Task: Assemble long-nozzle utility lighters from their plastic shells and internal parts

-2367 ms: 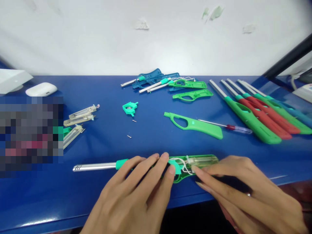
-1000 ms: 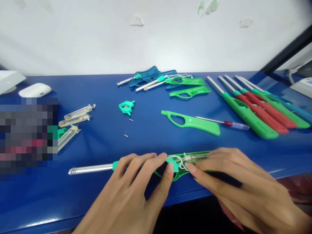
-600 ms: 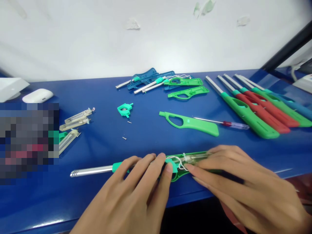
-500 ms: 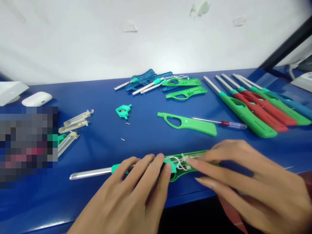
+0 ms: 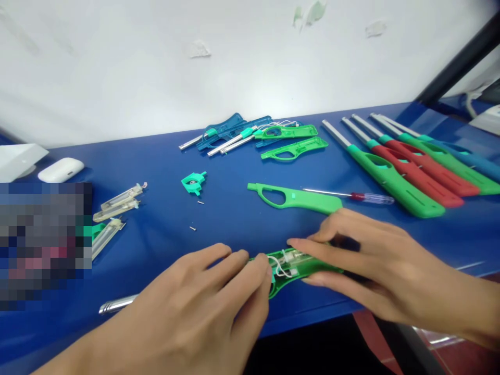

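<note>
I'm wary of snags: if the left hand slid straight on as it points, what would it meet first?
Probably the white wires in the open green shell, just ahead of the left hand; depth is unclear.

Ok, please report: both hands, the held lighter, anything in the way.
Left hand, right hand: both gripping open green stick lighter. White wires exposed inside. Left hand covers lighter's middle.

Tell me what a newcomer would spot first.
Likely the row of green, red and blue lighters at the right of the table. Then the left hand and right hand near its front edge, on an open green casing with white wires showing. A screwdriver lies beyond the right hand.
</note>
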The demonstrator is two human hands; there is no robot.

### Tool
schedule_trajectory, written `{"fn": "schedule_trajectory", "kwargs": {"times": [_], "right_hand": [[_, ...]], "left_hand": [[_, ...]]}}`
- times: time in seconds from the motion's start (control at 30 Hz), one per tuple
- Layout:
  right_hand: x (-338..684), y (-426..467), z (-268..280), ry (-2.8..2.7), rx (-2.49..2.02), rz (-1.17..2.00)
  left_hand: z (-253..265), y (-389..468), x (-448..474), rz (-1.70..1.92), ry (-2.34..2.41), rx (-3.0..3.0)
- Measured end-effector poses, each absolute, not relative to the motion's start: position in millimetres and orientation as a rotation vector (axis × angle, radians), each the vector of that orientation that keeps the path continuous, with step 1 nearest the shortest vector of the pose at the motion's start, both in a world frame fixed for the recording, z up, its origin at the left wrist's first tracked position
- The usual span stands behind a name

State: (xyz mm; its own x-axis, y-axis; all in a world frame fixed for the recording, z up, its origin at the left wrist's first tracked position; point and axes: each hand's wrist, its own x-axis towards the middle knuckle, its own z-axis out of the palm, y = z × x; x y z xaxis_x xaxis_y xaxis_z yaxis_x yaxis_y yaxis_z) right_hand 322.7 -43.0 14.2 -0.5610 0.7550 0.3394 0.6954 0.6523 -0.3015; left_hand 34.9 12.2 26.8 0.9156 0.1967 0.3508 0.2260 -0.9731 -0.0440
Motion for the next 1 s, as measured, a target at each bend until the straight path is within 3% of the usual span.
{"fn": "schedule_trajectory", "kwargs": {"times": [0.17, 1.0], "right_hand": [[324.0, -42.3, 14.0, -2.435, -1.083, 0.263], [321.5, -41.6, 10.3, -2.355, -1.133, 0.26]], "left_hand": [[22.4, 12.8, 40.1, -0.681, -0.338, -2.972], [20.3, 10.4, 47.0, -0.711, -0.413, -3.003]]}}
